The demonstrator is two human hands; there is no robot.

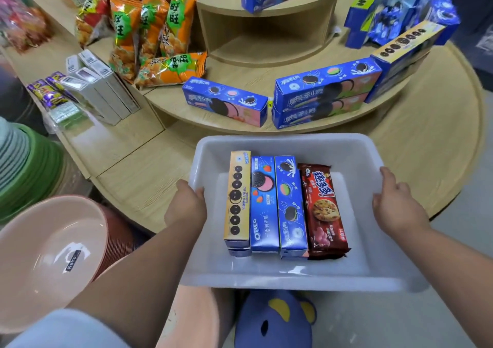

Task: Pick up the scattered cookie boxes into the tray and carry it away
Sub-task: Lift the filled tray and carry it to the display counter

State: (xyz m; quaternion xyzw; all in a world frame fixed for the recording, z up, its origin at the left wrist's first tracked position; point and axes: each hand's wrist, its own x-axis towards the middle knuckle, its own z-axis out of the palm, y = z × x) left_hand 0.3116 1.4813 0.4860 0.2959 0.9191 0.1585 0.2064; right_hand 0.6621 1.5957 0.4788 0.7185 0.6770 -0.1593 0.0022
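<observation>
I hold a white plastic tray (282,275) in front of me, off the round wooden display stand. My left hand (186,206) grips its left rim and my right hand (394,206) grips its right rim. Inside lie a yellow cookie box (237,198), two blue Oreo boxes (263,206) (290,203) and a dark red chocolate-chip cookie pack (324,209), side by side lengthwise. Edges of more boxes show underneath them.
The stand's lowest tier (426,145) lies just beyond the tray. On the tier above rest blue Oreo boxes (226,102) (325,97), orange snack bags (160,35) and white boxes (101,86). Stacked pink basins (50,254) and green ones (24,166) stand at my left.
</observation>
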